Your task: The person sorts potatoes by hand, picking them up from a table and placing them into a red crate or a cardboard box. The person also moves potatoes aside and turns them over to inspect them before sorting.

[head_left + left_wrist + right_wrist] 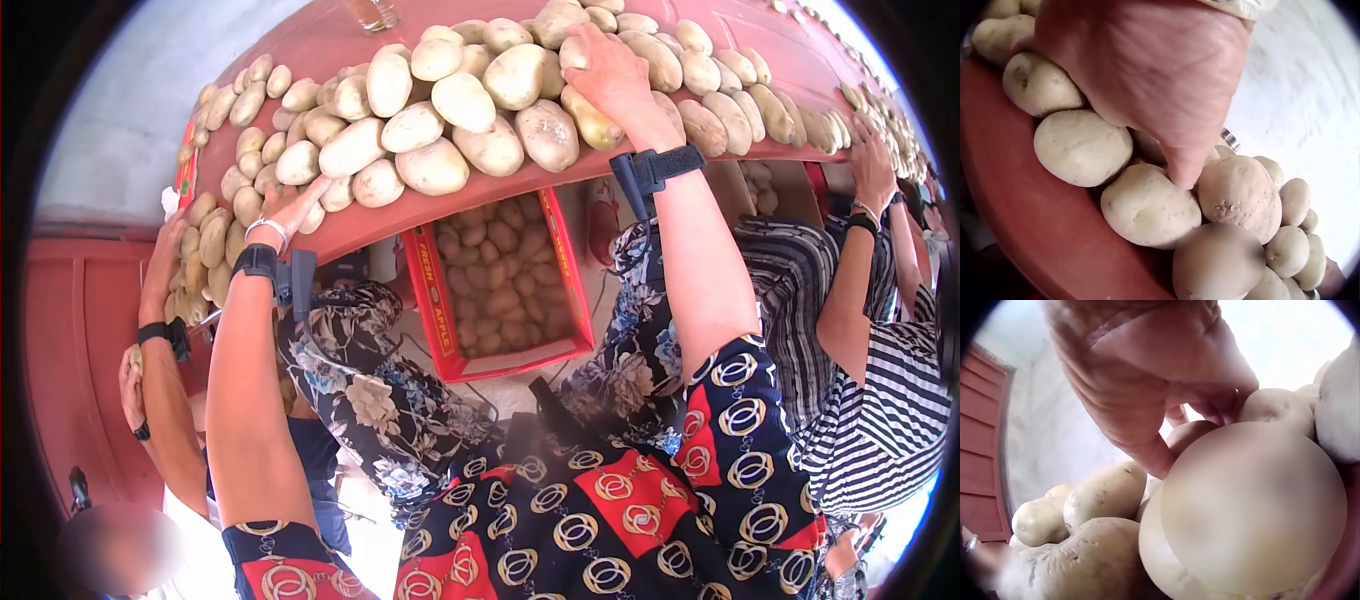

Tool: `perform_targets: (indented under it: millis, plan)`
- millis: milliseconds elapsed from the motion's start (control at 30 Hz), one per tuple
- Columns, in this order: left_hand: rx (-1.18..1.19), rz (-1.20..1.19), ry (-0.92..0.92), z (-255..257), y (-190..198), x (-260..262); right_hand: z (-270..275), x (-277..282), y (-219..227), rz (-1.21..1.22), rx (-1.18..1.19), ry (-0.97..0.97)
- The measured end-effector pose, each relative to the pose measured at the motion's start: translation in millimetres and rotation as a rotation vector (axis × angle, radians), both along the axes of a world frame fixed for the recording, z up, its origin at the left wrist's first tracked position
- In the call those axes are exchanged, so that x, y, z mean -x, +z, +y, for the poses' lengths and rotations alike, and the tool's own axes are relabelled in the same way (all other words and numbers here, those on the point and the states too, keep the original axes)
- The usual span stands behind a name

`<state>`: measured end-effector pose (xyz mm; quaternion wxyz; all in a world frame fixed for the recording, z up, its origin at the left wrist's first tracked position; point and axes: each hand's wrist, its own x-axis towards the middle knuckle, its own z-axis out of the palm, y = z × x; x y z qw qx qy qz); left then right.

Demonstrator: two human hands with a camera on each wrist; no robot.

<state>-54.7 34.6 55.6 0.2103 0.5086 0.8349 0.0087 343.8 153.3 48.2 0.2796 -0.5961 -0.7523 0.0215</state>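
Many pale potatoes (352,148) lie heaped along the near edge of a red table (400,212). My left hand (290,210) rests over the left part of the row; in the left wrist view this hand (1147,69) has its thumb tip down against a potato (1150,206), its other fingers mostly hidden. Farther right, my right hand (612,80) reaches onto the heap. In the right wrist view that hand (1147,381) has bent fingers and thumb around a potato (1190,434), partly hidden behind a larger blurred one (1254,506).
Below the table edge stands a red box (432,290) with potatoes inside, between the wearer's knees. A glass (372,12) is at the table's far side. Other people's hands (875,165) touch potatoes at the right, and another person's arm (165,270) is at the left.
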Motion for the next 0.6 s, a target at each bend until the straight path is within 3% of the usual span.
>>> perform_targets:
  millis: [133,200,233,267,467,500,533,600]
  plan:
    - [0.020,0.014,0.000,6,-5,8,-9,-2,21,0.057,-0.068,0.009]
    - [0.055,0.034,-0.021,5,-7,10,-38,-1,44,0.456,-0.305,0.004]
    - [0.035,0.020,-0.008,5,-6,8,-14,-18,35,0.895,-0.066,0.367]
    - [0.016,0.006,0.006,5,-6,7,-2,-28,14,0.894,-0.060,0.367]
    - [0.016,-0.080,-0.043,5,-10,14,-32,-17,18,1.411,0.806,0.860]
    - [0.021,-0.113,-0.066,7,-8,15,-44,-7,14,1.340,0.828,0.870]
    - [-0.025,0.004,-0.031,3,-8,12,-55,2,7,1.263,0.841,0.883]
    - [-0.004,0.009,-0.061,3,-9,13,-82,20,28,0.857,0.777,1.060]
